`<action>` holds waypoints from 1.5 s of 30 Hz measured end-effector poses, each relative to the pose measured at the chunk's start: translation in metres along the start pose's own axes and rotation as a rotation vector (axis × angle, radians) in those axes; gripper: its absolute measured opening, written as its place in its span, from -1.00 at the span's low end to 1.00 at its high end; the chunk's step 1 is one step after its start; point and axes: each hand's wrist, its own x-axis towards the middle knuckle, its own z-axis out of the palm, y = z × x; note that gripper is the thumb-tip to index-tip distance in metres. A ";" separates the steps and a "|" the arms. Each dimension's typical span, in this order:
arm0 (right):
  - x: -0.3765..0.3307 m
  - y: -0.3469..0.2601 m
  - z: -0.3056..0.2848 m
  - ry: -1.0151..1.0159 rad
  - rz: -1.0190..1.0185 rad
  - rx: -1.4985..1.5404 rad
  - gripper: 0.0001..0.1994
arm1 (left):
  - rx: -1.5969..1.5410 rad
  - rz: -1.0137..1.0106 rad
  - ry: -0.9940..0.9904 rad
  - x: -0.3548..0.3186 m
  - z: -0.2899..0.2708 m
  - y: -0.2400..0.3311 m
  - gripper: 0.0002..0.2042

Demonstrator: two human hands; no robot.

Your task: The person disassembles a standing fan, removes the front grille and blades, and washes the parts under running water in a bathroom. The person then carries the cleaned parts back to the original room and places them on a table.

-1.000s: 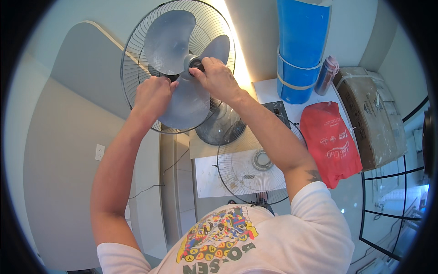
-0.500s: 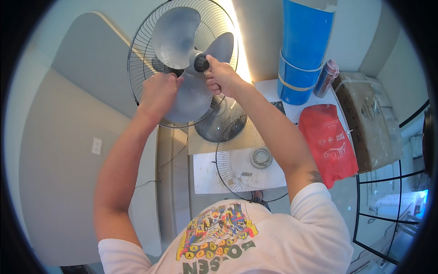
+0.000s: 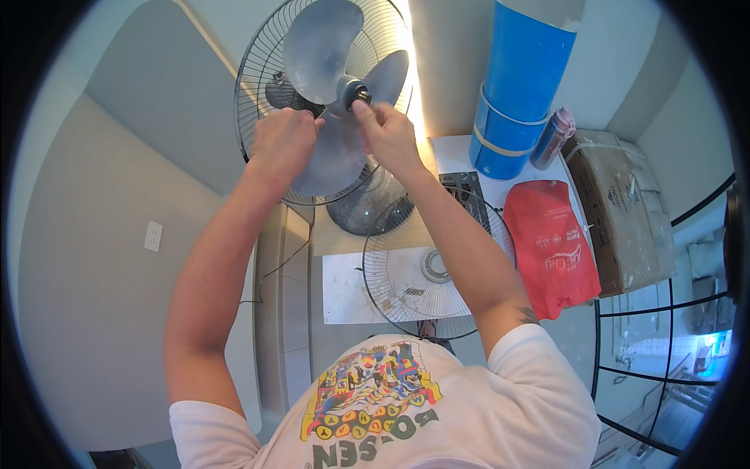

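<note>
Above the far left part of a white table [image 3: 342, 298], a fan [image 3: 341, 95] is standing in front of me, tilting in my view, with its three grey blades [image 3: 322, 39] showing inside a dark wire guard [image 3: 255, 84]. My right hand [image 3: 388, 139] is reaching to the hub, and its thumb and forefinger are bending at the dark centre piece [image 3: 358, 93]; I cannot tell whether they are pinching it. My left hand [image 3: 284, 146] is curling into a loose fist before the guard, overlapping the edge of the lowest blade, but what it is grasping, if anything, is hidden from me.

Below, the round dark base [image 3: 367, 211] is resting on a pale brown panel [image 3: 332, 241]. Nearer my shirt [image 3: 383, 391], a second round wire grille [image 3: 437, 266] is lying over the table and reaching past its near edge, with my right forearm crossing above it. To the right, a red bag [image 3: 551, 250] is lying beside a cardboard box [image 3: 621, 223]. Behind the bag, a tall blue cylinder [image 3: 514, 86] is standing next to a pinkish bottle [image 3: 553, 141].
</note>
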 end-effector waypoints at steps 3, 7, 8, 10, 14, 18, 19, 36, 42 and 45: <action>-0.001 0.003 0.009 0.205 0.037 0.073 -0.46 | -0.010 -0.014 -0.012 -0.001 -0.001 0.000 -0.65; 0.003 -0.012 0.012 0.216 -0.225 0.078 -0.49 | -0.082 0.003 -0.010 0.001 -0.003 -0.002 -0.69; 0.005 -0.016 0.007 0.209 -0.135 0.109 -0.50 | -0.072 0.010 0.002 0.002 -0.003 -0.003 -0.69; 0.003 -0.014 -0.012 0.170 -0.052 0.210 -0.50 | -0.074 0.019 -0.014 0.002 -0.004 -0.003 -0.71; -0.049 0.042 -0.076 -0.030 -0.054 -0.403 -0.55 | -0.105 0.016 -0.012 0.001 -0.005 -0.002 -0.69; -0.154 0.121 -0.110 -0.488 0.242 -0.960 -0.62 | -0.185 -0.083 -0.095 0.006 -0.005 0.002 -0.67; -0.163 0.127 -0.115 -0.552 0.425 -1.039 -0.57 | -0.219 -0.088 -0.083 0.008 -0.005 0.004 -0.67; 0.051 -0.046 -0.008 -0.127 -0.436 -0.803 -0.15 | -0.249 -0.096 0.332 0.081 -0.083 -0.055 -0.52; 0.039 -0.039 -0.019 -0.063 -0.609 -0.879 -0.19 | -0.120 -0.089 0.440 0.080 -0.072 -0.047 -0.56; 0.016 -0.063 -0.042 -0.012 -0.515 -0.874 -0.17 | -0.120 -0.054 0.514 0.068 -0.075 -0.053 -0.58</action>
